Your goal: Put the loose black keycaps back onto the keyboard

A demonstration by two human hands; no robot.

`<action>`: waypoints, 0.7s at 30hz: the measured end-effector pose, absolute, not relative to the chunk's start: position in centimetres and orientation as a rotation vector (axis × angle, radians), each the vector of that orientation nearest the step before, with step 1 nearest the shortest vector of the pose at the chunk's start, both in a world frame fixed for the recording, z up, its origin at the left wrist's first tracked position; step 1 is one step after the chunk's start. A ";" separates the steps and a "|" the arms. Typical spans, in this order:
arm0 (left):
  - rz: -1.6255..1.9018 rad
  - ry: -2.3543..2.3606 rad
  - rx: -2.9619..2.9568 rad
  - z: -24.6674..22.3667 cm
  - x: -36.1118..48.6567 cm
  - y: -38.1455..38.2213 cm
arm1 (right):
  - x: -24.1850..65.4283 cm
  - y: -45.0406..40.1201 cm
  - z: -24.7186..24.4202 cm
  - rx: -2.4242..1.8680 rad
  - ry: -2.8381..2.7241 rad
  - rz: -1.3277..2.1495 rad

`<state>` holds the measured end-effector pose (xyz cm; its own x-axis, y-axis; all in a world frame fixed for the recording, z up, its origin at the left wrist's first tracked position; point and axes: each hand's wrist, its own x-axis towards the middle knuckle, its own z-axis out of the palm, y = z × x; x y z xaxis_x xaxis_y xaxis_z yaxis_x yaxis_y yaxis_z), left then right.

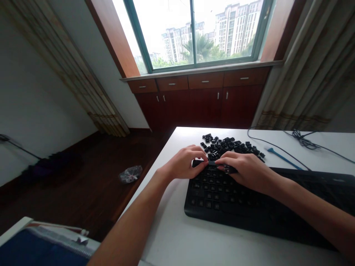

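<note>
Together, two hands (185,162) pinch one dark strip (211,163) above one keyboard (238,208).

Remotely, I see a bright window (194,35) above reddish-brown cabinets (203,105), patterned curtains (307,74) on both sides, pale walls (24,77) and dark floor (130,151).

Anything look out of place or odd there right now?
Yes. The black keyboard looks stripped, showing many bare key sockets; small black pieces, apparently keycaps, lie heaped behind it. Also, a crumpled clear plastic bag lies stray on the floor.
</note>
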<state>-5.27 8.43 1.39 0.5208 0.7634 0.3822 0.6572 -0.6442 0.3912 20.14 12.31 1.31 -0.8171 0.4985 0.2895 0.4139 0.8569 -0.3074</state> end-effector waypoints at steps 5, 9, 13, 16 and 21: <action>0.830 1.191 2.561 1.4 -5.2 8.4 | 19.9 11.9 0.9 -0.643 -2.627 0.301; 0.852 1.192 2.558 1.4 -5.3 8.3 | 19.8 11.7 0.9 -0.674 -2.618 0.279; 0.847 1.177 2.573 1.3 -5.5 8.3 | 20.1 11.9 0.9 -0.663 -2.621 0.315; 0.846 1.176 2.583 1.4 -5.5 8.2 | 20.2 11.9 0.7 -0.640 -2.634 0.298; 0.848 1.174 2.589 1.4 -5.5 8.3 | 20.1 11.6 0.6 -0.663 -2.615 0.294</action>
<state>-5.49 8.27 1.36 0.5267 0.7354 0.4264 0.6358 -0.6737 0.3766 20.13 11.62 0.61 -0.7960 0.4945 0.3491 0.4047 0.8637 -0.3006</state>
